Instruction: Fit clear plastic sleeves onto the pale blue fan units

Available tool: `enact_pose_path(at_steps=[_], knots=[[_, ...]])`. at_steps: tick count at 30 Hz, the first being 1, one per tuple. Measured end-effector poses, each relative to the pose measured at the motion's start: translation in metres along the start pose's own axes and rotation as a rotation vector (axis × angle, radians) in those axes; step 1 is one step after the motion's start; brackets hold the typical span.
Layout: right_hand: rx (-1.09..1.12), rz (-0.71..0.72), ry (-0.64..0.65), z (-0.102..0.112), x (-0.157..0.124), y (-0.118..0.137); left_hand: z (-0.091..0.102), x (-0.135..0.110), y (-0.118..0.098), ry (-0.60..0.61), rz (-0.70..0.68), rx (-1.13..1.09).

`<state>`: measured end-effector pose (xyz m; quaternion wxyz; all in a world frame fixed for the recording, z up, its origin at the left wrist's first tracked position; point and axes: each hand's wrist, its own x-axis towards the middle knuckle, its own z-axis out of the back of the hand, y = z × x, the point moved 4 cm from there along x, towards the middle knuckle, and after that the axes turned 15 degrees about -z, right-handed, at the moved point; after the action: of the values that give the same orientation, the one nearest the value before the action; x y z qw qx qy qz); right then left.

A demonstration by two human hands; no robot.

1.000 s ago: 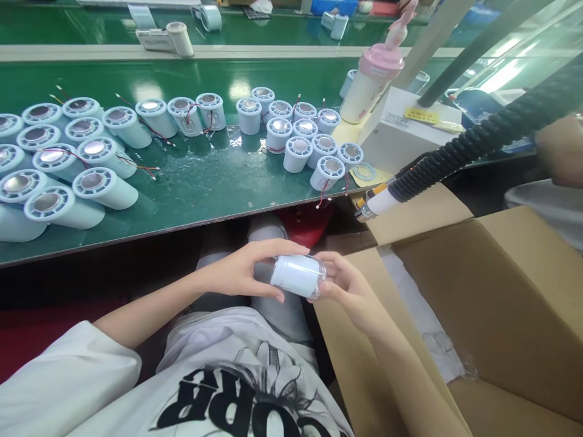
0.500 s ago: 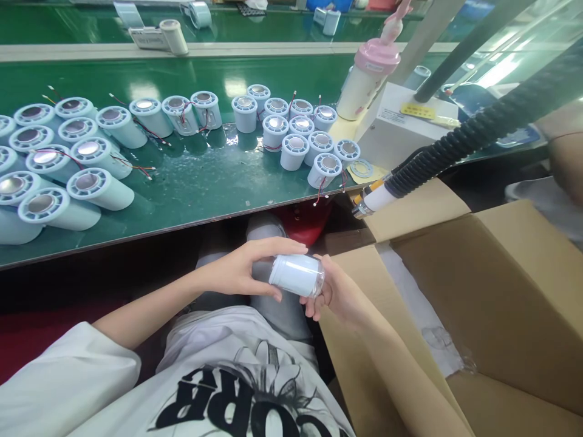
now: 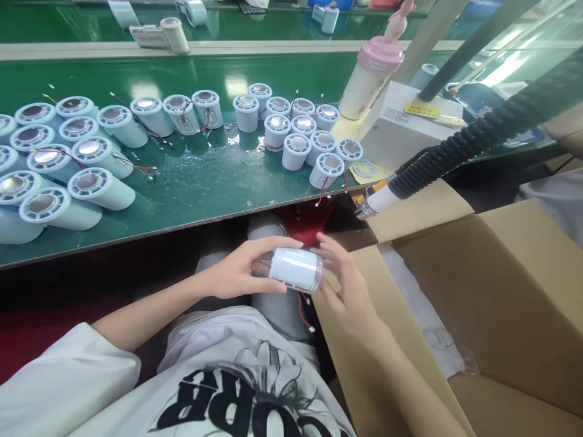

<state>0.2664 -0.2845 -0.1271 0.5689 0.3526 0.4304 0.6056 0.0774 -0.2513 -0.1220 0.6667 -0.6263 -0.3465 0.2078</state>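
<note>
My left hand (image 3: 239,272) grips a white cylindrical part (image 3: 295,268) on its side, just below the green table's front edge (image 3: 182,226) and over my lap. Thin red wires (image 3: 304,314) hang from the part's right end. My right hand (image 3: 346,285) is at that right end with its fingers spread, touching or nearly touching the rim. Many similar white cylinders stand on the table: a large group (image 3: 59,164) at the left and a cluster (image 3: 300,136) at the middle.
An open cardboard box (image 3: 483,303) stands at my right with white wrapping inside. A black corrugated hose with a white nozzle (image 3: 378,200) reaches over the box flap. A pink-lidded bottle (image 3: 368,79) and a white unit (image 3: 410,130) stand on the table's right. Another person's arm (image 3: 567,136) shows at far right.
My right hand has let go of the cylinder's end and spread its fingers. Red wires now hang from the part. My left hand keeps its grip.
</note>
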Motion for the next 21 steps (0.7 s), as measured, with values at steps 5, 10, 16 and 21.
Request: enact_pose_path(at_steps=[5,10,16,21], knots=[[-0.040,0.257,0.129,0.001,-0.006,0.007,-0.001,0.000,-0.002,0.020,0.041,-0.063],[0.481,-0.208,0.366,-0.006,-0.006,-0.005,-0.001,0.002,-0.008,0.098,-0.005,-0.067],[0.428,-0.342,0.352,-0.004,-0.007,-0.008,-0.005,0.000,0.005,0.071,0.140,-0.280],[0.413,-0.403,0.374,-0.013,-0.005,-0.009,-0.010,-0.006,0.022,-0.020,0.332,-0.333]])
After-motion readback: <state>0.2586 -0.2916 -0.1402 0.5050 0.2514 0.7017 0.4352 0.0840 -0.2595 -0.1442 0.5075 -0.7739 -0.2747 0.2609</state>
